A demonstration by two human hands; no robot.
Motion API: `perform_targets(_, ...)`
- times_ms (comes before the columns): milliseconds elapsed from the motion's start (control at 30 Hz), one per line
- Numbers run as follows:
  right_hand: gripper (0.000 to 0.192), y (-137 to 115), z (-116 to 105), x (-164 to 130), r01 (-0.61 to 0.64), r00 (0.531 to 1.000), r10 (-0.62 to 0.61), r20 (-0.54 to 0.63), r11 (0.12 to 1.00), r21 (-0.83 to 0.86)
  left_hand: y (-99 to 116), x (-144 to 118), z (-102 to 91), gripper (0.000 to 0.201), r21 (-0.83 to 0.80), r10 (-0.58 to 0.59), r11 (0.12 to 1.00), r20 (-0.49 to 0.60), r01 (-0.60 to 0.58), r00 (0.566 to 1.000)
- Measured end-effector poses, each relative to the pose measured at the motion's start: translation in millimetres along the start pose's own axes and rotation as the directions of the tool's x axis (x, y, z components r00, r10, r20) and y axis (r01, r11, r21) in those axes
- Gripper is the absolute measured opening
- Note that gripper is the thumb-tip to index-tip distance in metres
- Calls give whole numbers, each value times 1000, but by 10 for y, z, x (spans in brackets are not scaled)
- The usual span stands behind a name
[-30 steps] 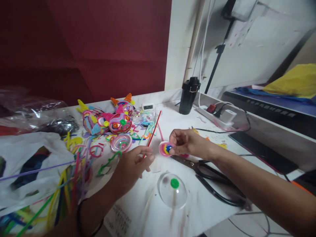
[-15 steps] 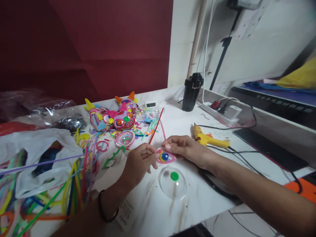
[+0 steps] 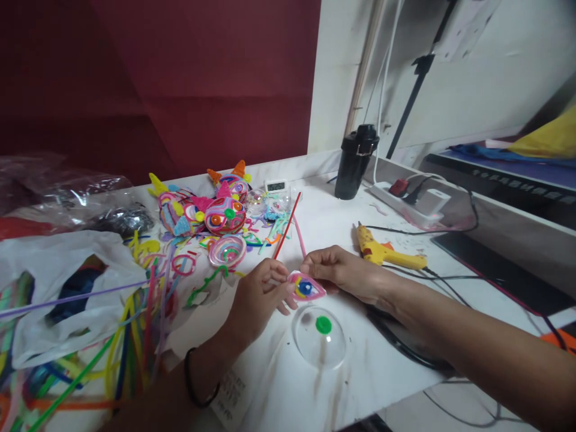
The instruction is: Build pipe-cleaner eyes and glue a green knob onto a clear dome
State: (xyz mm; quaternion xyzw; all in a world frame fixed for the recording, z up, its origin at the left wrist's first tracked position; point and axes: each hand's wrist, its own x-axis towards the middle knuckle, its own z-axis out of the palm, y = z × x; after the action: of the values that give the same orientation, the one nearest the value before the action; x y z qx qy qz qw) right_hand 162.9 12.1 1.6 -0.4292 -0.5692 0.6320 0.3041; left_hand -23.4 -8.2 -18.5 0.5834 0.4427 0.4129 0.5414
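Both hands meet over the white table [image 3: 292, 396] on a small eye-shaped piece of coiled pipe cleaner [image 3: 306, 287], pink outside with a yellow and blue centre. My left hand [image 3: 258, 297] pinches its left end and also holds a red pipe cleaner [image 3: 287, 225] that slants up and away. My right hand [image 3: 342, 271] grips the piece's upper right edge. Just below them a clear plastic dome [image 3: 318, 336] with a green dot rests on the table.
Finished coiled figures [image 3: 220, 213] and loose pipe cleaners [image 3: 135, 312] lie to the left, beside a white plastic bag [image 3: 58, 282]. A yellow glue gun [image 3: 387, 252], black bottle [image 3: 355, 162], power strip [image 3: 409, 201] and cables lie to the right. Black scissors [image 3: 405, 348] are partly under my right arm.
The coiled piece has been squeezed from a round disc into a pointed eye shape. My left hand closed in on it. The view shifted, and the glue gun came into sight.
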Motion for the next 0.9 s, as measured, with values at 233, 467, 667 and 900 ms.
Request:
perform_targets(233, 39, 0, 34, 22, 33, 999, -35, -32, 997, -72, -48, -25, -18, 25, -5, 18, 1000, -17, -18, 1000)
perform_targets(467, 37, 0, 43, 37, 46, 998, -53, -44, 988, -145, -24, -28, -25, 20, 20, -28, 999, -33, 29, 999)
perform_targets(667, 41, 1, 56, 33, 55, 996, -67, -55, 978, -200, -44, -45, -30, 21, 41, -39, 998, -58, 41, 998)
perform_targets(900, 37, 16, 48, 48, 54, 997, -64, -44, 977, -207, -35, -39, -31, 18, 36, -51, 998, -53, 53, 997)
